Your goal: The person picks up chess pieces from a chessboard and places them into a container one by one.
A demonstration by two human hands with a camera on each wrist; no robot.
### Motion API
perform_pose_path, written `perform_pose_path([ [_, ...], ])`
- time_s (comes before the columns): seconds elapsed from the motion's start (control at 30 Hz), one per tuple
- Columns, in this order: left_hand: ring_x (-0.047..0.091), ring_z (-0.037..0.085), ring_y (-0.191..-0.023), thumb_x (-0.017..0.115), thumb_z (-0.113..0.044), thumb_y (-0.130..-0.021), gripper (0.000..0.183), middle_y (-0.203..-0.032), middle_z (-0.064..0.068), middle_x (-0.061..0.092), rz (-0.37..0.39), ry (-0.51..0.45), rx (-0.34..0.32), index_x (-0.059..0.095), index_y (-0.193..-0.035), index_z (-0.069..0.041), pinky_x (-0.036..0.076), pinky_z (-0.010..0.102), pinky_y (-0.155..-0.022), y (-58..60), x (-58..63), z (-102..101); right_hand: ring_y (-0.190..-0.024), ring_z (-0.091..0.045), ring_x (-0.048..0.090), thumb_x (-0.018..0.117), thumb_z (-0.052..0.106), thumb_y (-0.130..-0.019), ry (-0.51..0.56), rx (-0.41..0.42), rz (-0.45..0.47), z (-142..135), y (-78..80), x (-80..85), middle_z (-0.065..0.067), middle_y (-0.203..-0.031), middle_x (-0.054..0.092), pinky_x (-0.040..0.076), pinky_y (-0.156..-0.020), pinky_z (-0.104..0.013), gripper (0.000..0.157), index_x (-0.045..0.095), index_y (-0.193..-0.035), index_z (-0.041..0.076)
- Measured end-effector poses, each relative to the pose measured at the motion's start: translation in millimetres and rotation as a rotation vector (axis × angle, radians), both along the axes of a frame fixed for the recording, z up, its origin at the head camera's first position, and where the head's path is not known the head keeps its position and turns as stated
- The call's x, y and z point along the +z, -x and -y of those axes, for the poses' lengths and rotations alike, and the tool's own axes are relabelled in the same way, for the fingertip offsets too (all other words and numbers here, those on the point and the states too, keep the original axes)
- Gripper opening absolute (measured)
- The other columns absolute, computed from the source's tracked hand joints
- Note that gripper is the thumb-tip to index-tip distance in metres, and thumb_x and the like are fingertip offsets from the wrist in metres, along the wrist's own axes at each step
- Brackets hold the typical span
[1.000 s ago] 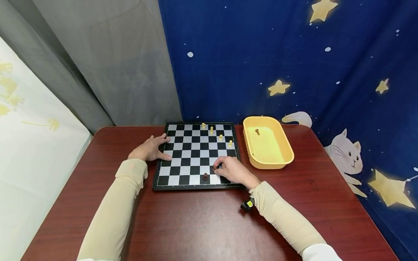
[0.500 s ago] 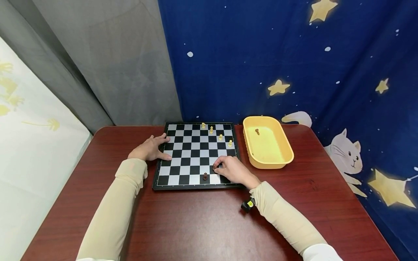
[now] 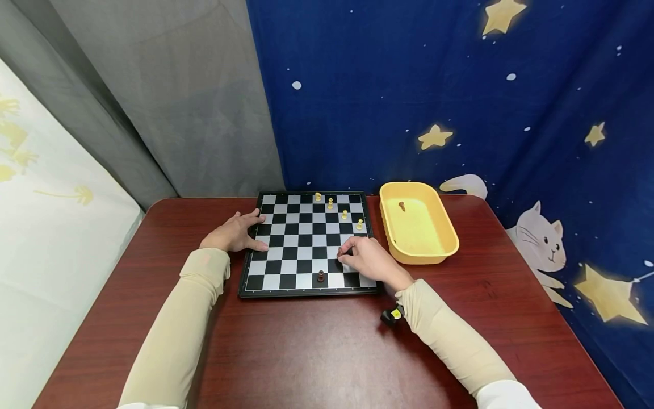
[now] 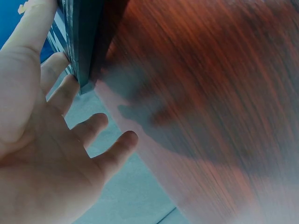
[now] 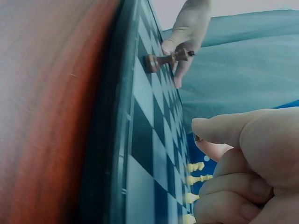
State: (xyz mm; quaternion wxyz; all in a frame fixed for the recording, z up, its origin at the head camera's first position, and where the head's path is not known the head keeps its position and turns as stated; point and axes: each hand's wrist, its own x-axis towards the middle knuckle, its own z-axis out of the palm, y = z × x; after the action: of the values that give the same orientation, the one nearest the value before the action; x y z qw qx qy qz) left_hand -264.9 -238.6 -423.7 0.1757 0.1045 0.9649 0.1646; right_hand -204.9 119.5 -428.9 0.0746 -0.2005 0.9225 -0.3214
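Note:
A black-and-white chessboard lies on the table. My left hand rests at its left edge, fingers spread and fairly straight; in the left wrist view this hand touches the board's dark side. Over the board's right half my right hand pinches a small dark brown chess piece between thumb and index finger. Most of that piece is hidden by the fingertips. A tall brown chess piece, likely a king, stands upright near the board's front edge. Several pale yellow chess pieces stand towards the far right corner.
A yellow plastic tub stands right of the board, a brown chess piece lying inside near the back. The reddish-brown wooden table stretches in front. Curtains hang behind the table.
My right hand has moved slightly away from me and to the right, with the small brown chess piece pinched in it. The left hand stays where it was.

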Motion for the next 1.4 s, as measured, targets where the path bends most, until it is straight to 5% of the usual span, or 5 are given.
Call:
perform_pose_path([
  [1.4,0.003,0.051,-0.157,0.080,-0.051,-0.084,0.098,-0.173,0.011,0.012,0.029,0.000,0.017,0.031,-0.162,-0.016,0.019,0.069,-0.123,2.9,-3.8,2.6,-0.066,-0.019,0.048,0.072,0.029,-0.094,0.012,-0.207,-0.042,-65.3,33.1,51.7,0.000,-0.070,0.052,0.038,-0.062,-0.029,0.023,0.073,-0.104,0.008],
])
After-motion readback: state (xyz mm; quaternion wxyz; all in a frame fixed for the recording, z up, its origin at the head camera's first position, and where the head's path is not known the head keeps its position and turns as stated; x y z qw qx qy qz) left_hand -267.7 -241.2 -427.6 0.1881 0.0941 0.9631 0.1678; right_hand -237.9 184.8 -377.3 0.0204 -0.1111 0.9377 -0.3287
